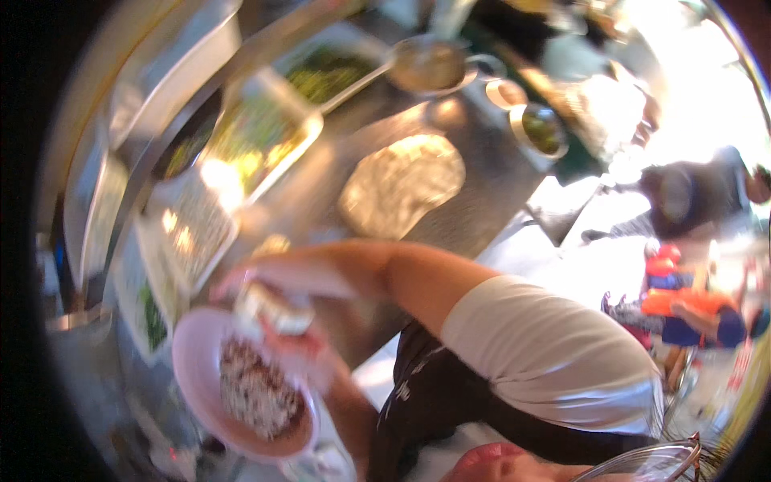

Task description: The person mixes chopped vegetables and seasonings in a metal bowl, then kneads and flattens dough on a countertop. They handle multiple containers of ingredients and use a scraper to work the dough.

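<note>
A pale, soft piece, perhaps dough point(274, 310), lies between my two hands above the rim of a pink bowl point(196, 355). Blurred by motion, my left hand point(304, 352) has its fingers curled around the lower side of that piece. My right hand point(235, 282) reaches across from above and is at its upper left edge; its fingers are too blurred to make out. Inside the bowl is a crumbly, whitish and dark mixture point(259, 388). A large flattened mass of pale dough point(403, 184) rests on the metal worktop point(494, 199) beyond my right forearm.
Left of the dough stand a tray of small pale pieces point(196, 226), a tray of yellow and green food point(259, 144) and a container with greens point(153, 316). A round pan point(427, 63) and small bowls point(539, 129) stand at the far side. People are at the right point(692, 307).
</note>
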Available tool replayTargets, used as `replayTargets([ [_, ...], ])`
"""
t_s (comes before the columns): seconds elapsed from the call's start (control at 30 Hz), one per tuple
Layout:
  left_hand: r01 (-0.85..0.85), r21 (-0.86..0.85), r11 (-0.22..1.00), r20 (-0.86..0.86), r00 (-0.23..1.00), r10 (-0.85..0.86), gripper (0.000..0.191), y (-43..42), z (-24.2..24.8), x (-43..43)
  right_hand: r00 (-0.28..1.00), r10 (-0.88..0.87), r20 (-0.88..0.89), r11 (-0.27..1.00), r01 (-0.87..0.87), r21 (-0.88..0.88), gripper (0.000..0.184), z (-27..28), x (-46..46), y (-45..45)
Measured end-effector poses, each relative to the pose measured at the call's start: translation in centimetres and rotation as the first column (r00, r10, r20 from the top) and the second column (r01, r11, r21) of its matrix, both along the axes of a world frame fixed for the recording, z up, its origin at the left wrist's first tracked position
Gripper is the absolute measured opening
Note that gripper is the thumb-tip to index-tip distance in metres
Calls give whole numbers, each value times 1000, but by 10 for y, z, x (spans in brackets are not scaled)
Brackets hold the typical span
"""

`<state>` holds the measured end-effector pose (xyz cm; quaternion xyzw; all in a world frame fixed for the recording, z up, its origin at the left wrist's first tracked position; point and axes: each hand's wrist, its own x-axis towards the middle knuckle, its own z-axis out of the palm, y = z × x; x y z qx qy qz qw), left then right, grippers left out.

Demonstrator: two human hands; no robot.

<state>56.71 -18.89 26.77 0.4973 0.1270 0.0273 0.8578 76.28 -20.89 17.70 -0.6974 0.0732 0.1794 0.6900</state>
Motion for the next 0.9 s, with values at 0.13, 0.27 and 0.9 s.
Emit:
replayTargets([
  [0.13, 120, 248, 961, -35, 993, -114, 50, 10, -9, 14, 976, 215, -19, 728, -147, 670, 28, 94, -55, -16],
  [0.27, 303, 379, 874, -86, 952, -293, 50, -20, -5, 47, 958, 280, 58, 641, -232, 731, 25, 170, -77, -60],
  [0.9, 755, 170, 633, -171, 655, -736, 53, -14, 8, 151, 922, -199, 333, 979, 171, 114, 52, 198, -110, -137],
])
